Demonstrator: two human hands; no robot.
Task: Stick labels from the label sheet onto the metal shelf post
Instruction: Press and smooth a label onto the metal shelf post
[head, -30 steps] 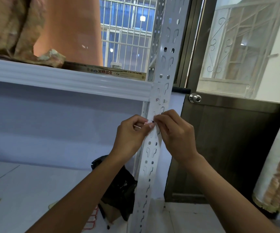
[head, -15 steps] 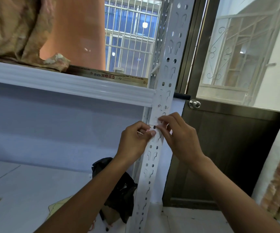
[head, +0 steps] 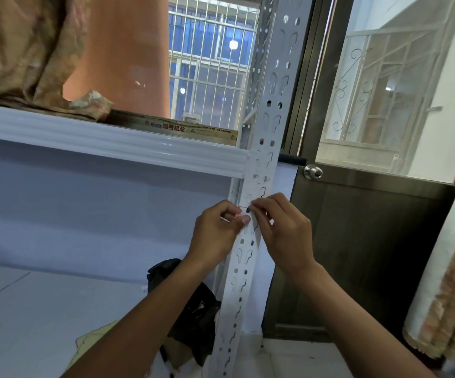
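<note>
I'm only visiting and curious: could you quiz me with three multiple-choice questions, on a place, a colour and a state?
1. Relative to the shelf beam, where on the metal shelf post is the right hand? A above; B just below; C near the floor.
2. What colour is the bag by the post? A black; B red; C yellow.
3. What is the left hand doing? A hanging idle; B pinching the label sheet; C lying flat.
Answers: B, it sits under the white beam; A, it is black; B, thumb and finger close on the sheet.
</note>
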